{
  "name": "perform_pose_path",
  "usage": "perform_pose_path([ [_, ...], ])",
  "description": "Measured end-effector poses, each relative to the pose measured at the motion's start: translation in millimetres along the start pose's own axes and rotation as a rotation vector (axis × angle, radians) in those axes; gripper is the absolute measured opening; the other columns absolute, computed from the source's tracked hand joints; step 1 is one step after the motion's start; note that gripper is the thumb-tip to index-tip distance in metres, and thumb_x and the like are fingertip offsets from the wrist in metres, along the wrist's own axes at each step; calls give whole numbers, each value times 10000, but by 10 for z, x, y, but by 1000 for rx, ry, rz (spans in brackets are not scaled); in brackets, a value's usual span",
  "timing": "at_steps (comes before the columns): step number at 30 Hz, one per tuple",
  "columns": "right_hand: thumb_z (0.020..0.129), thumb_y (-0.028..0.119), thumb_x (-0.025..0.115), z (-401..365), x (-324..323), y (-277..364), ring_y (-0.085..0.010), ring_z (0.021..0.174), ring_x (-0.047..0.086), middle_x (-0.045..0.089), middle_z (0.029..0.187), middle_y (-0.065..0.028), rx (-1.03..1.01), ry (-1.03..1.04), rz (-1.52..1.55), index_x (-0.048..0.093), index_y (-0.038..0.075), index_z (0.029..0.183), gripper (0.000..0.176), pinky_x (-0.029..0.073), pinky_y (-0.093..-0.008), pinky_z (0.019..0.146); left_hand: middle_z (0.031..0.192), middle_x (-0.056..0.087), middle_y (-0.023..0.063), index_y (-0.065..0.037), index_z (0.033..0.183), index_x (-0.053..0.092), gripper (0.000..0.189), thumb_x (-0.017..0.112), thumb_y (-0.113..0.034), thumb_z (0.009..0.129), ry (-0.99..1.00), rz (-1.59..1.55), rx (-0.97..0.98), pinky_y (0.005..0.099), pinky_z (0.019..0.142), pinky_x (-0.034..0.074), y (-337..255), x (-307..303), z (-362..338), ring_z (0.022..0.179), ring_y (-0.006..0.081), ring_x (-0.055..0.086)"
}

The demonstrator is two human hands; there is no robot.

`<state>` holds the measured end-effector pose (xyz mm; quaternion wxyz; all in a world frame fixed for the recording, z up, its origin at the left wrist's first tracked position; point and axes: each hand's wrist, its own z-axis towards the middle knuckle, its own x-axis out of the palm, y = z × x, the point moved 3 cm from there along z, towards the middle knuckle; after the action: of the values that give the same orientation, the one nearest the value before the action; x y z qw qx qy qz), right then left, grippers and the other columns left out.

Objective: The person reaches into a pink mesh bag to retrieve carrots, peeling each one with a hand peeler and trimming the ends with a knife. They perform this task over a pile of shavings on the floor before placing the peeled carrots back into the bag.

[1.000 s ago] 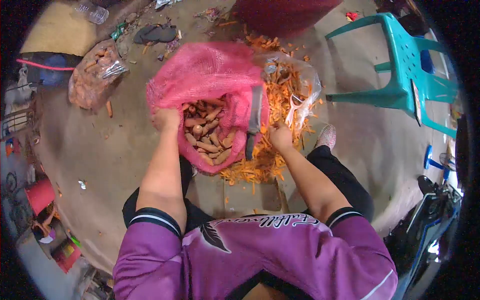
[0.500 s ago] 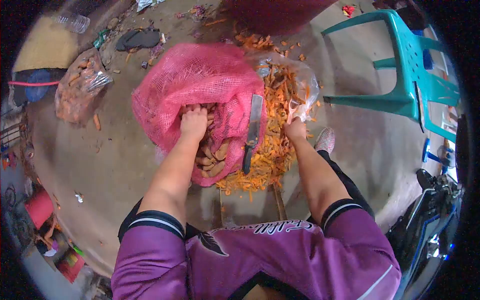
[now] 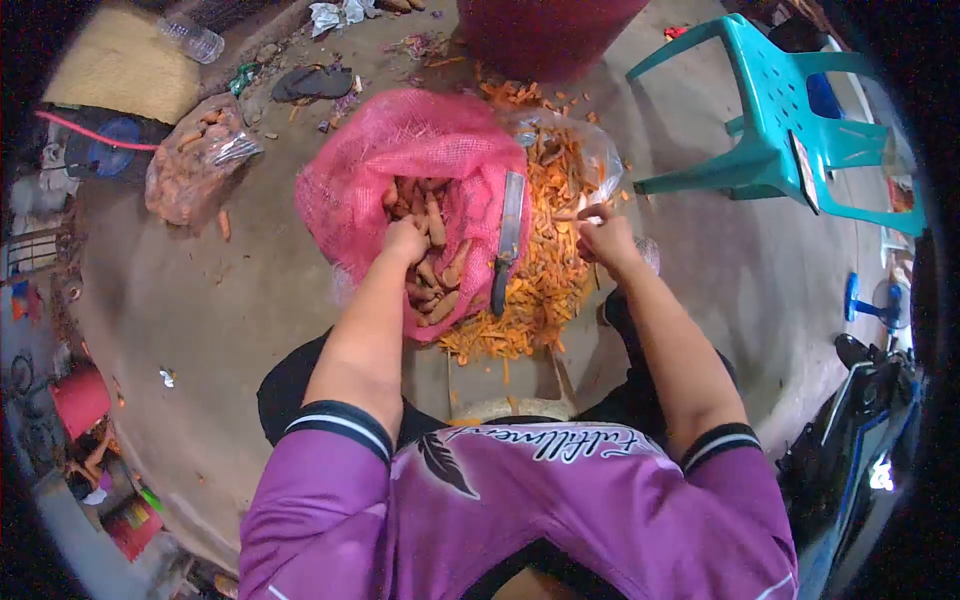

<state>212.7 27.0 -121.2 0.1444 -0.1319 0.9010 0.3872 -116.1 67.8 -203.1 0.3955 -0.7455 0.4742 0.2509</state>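
Observation:
A pink mesh sack [image 3: 350, 190] lies with its mouth open, showing many brown, finger-shaped roots [image 3: 432, 300] that look like turmeric. My left hand [image 3: 405, 241] is in the mouth of the sack, fingers closed around a brown root [image 3: 436, 221]. On the sack's right edge rests a cleaver-like knife [image 3: 511, 225] with a black handle. Beside it spreads a heap of orange cut pieces [image 3: 540, 300], partly on clear plastic [image 3: 597, 155]. Over the heap's right side, my right hand [image 3: 608, 242] is closed; what its fingers hold cannot be made out.
A teal plastic chair [image 3: 765, 100] stands at the right, near a motorcycle [image 3: 860, 450]. Filled clear bag [image 3: 195, 165] and black slipper [image 3: 312, 84] lie at the left. Behind the sack stands a dark red container [image 3: 550, 35]. A small person [image 3: 92, 470] shows at far left.
The sack's mouth shows more roots now. My left hand has come partly out from among them. My right hand has turned, with its fingers now pointing left over the heap. The view has shifted.

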Motion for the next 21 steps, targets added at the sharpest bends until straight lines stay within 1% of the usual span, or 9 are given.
perform_pose_path([
  [3, 713, 174, 631, -679, -191, 451, -134, 640, 563, 574, 797, -57, 85, 193, 317, 505, 13, 979, 336, 462, -257, 590, 1072, 483, 176, -61, 1190, 388, 516, 568, -140, 713, -92, -45, 62, 350, 847, 382, 82, 532, 195, 1005, 316, 466],
  [5, 691, 160, 668, -1082, -253, 605, -110, 649, 538, 570, 783, -42, -139, 221, 337, 533, 10, 903, 292, 445, -240, 611, 1211, 335, 176, -113, 1331, 123, 721, 532, -118, 737, -46, 56, -10, 369, 948, 277, -197, 473, 86, 1117, 337, 343],
  [8, 673, 156, 689, -1211, -333, 424, -78, 680, 516, 570, 772, -33, -438, -96, 12, 555, 4, 846, 267, 425, -219, 631, 1235, 289, 196, -111, 1315, 154, 671, 522, -147, 754, -8, 118, -3, 390, 962, 246, -265, 571, 130, 1124, 359, 326],
  [12, 740, 126, 627, -1060, -393, 570, -61, 698, 507, 575, 757, -30, -397, -305, 165, 561, -10, 836, 180, 417, -206, 641, 1212, 261, 256, -82, 1200, 393, 467, 521, -180, 763, -160, 40, -93, 375, 911, 320, -153, 693, 250, 1105, 363, 344],
  [13, 783, 125, 579, -974, -374, 568, -72, 687, 518, 573, 753, -32, -423, -308, 284, 563, -9, 851, 151, 430, -216, 628, 1180, 293, 268, -85, 1174, 418, 440, 527, -180, 758, -319, -5, -92, 374, 865, 364, 118, 974, 499, 1061, 362, 380],
  [16, 803, 147, 556, -861, -327, 625, -92, 675, 531, 577, 760, -40, -289, -134, 428, 561, -5, 877, 169, 445, -231, 612, 1163, 310, 265, -88, 1168, 428, 438, 527, -156, 747, -289, 24, -4, 385, 822, 388, 74, 842, 396, 999, 361, 423],
  [17, 816, 166, 543, -806, -305, 562, -105, 669, 534, 581, 768, -44, -230, -89, 506, 558, -1, 891, 184, 453, -241, 609, 1072, 409, 242, -78, 1112, 463, 406, 550, -129, 719, -351, -52, -31, 383, 798, 399, 0, 729, 312, 870, 367, 493],
  [20, 826, 237, 526, -763, -326, 484, -108, 663, 510, 582, 799, -27, -308, 45, 480, 550, 39, 963, 242, 428, -232, 604, 906, 490, 152, -58, 1045, 415, 404, 589, -35, 681, -197, -554, 175, 323, 596, 448, 254, 874, 570, 681, 247, 519],
  [21, 833, 262, 511, -815, -333, 493, -109, 713, 501, 579, 867, -41, -288, 49, 549, 540, 54, 965, 248, 418, -251, 654, 891, 506, 132, -63, 1044, 402, 417, 595, -21, 677, -134, -729, 201, 308, 561, 455, 223, 796, 515, 659, 222, 526],
])
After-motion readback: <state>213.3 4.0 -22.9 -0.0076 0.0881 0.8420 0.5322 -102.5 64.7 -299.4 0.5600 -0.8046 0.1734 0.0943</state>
